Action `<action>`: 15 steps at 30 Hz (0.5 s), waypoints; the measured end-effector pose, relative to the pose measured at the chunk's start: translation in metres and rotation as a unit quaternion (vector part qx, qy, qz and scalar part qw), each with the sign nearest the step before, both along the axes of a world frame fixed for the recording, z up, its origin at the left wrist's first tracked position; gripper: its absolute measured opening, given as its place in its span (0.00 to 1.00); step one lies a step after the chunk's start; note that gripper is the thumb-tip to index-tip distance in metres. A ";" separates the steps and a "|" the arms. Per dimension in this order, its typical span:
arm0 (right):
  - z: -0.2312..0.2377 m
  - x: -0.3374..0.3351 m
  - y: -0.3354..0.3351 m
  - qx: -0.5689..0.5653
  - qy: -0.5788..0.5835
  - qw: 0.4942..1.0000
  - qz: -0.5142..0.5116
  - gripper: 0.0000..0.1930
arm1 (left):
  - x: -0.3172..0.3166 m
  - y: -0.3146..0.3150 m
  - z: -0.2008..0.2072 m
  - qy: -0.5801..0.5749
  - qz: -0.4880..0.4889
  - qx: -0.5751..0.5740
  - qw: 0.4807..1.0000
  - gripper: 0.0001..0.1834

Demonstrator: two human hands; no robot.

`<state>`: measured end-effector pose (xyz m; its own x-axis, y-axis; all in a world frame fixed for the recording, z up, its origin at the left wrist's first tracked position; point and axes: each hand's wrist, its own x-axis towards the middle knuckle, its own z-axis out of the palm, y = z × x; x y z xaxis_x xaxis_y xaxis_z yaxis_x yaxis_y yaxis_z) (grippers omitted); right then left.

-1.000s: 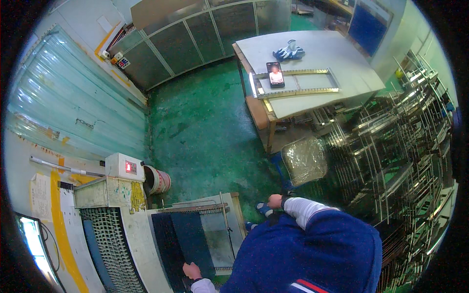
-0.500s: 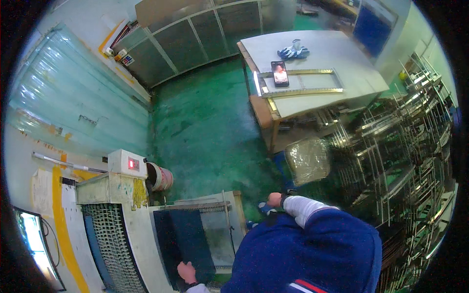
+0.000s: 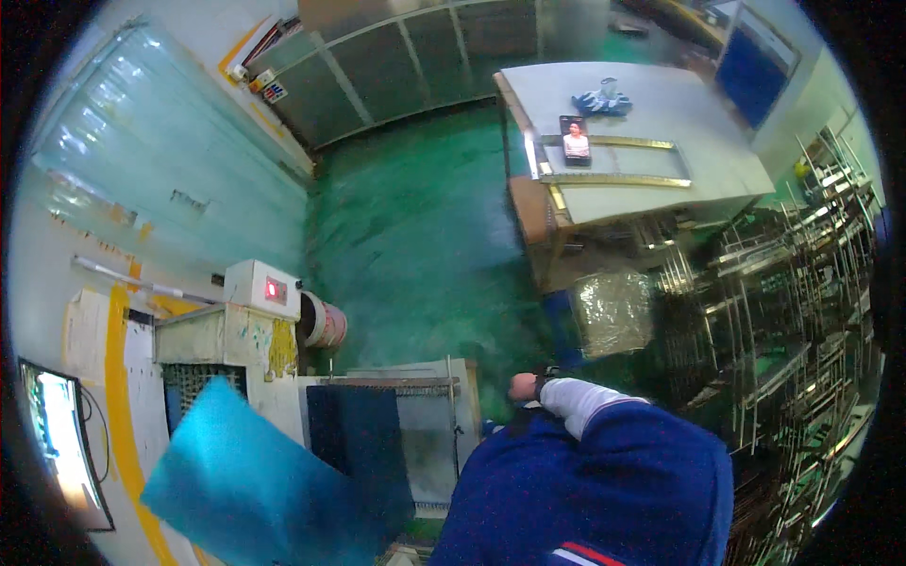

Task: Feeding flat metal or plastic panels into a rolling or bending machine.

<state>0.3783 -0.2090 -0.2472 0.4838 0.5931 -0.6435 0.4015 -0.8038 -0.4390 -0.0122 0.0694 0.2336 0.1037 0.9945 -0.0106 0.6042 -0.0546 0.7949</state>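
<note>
A bright blue flexible sheet (image 3: 247,472) is raised and tilted at the lower left, its upper corner in front of the machine's opening. My left hand is out of sight, apparently behind or below this sheet. A darker blue sheet (image 3: 354,429) lies over the left part of a framed panel (image 3: 429,443) with a row of small teeth along its bar. My right hand (image 3: 525,387) is beside my body, fingers curled; whatever may be in it is hidden. My right sleeve is white, under a dark blue garment.
A box-topped machine (image 3: 262,288) with a mesh-like opening stands at left, a bucket (image 3: 326,323) beside it. The white table (image 3: 651,99) holds gloves (image 3: 602,102), a phone (image 3: 575,141) and a metal frame (image 3: 623,179). A plastic-wrapped stool (image 3: 613,314) and metal racks (image 3: 793,292) stand right.
The bright blue sheet has come up at the lower left, and my left hand, seen earlier over the dark sheet, has gone from sight. The whole view has shifted slightly.
</note>
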 end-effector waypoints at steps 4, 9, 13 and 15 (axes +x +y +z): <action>-0.109 -0.015 0.005 -0.111 -0.135 0.980 -0.090 0.12 | -0.067 0.028 -0.059 -0.348 0.124 -0.062 0.927 0.25; 0.050 0.002 0.019 -0.043 0.093 0.992 0.077 0.15 | -0.099 -0.009 -0.138 -0.476 0.123 -0.103 0.865 0.16; -0.037 0.005 -0.009 0.108 0.013 0.994 0.018 0.17 | -0.036 0.007 -0.142 -0.625 0.077 -0.144 0.763 0.11; -0.060 0.011 -0.018 0.131 -0.014 0.987 0.088 0.16 | -0.028 0.018 -0.145 -0.657 0.104 -0.177 0.725 0.10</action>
<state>0.3893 -0.2275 -0.3071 0.3737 0.8144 -0.4440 0.5402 -0.5802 -0.6096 -0.0406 0.0877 0.0888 0.1042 0.9493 -0.2967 -0.7220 0.2774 0.6339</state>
